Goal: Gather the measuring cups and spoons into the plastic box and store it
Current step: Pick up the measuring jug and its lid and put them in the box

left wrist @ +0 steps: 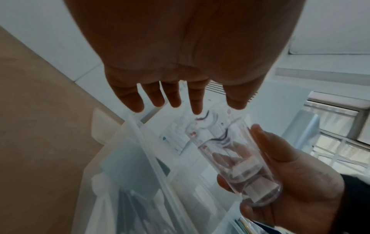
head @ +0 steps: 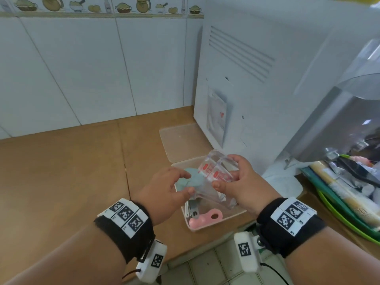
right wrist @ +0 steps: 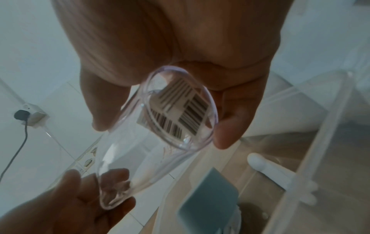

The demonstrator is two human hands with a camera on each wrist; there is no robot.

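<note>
Holding a clear measuring cup (head: pixel 213 177) over the open plastic box (head: pixel 236 211), the two hands met above the counter (head: pixel 61 171); the right hand (head: pixel 242 182) had its fingers and thumb curled round the cup's base end, where the right wrist view showed a barcode sticker through the bottom; the left hand (head: pixel 164 190) reached in from the other side with fingers only loosely bent, its thumb touching the cup near the rim, so it seemed to steady rather than grip, though whether it truly pinched the rim could not be told.

The cup lay tilted, its long axis running between the hands, mouth toward the left hand and base toward the right; it hung directly above the box, which sat near the counter's front edge just below both wrists; the right hand, being the one that carried the cup, was the nearer to setting it down.

Inside the box lay a pale blue piece (head: pixel 193 178), a pink scoop (head: pixel 207 218) and some metal items (head: pixel 194 208), too hidden to name; the lid (head: pixel 181 140) rested flat beyond the box, beside a white appliance (head: pixel 257 79).

The coming move, by my reckoning, was to lower the cup on its side along the box's length, since upright it might stand too tall for the lid.
</note>
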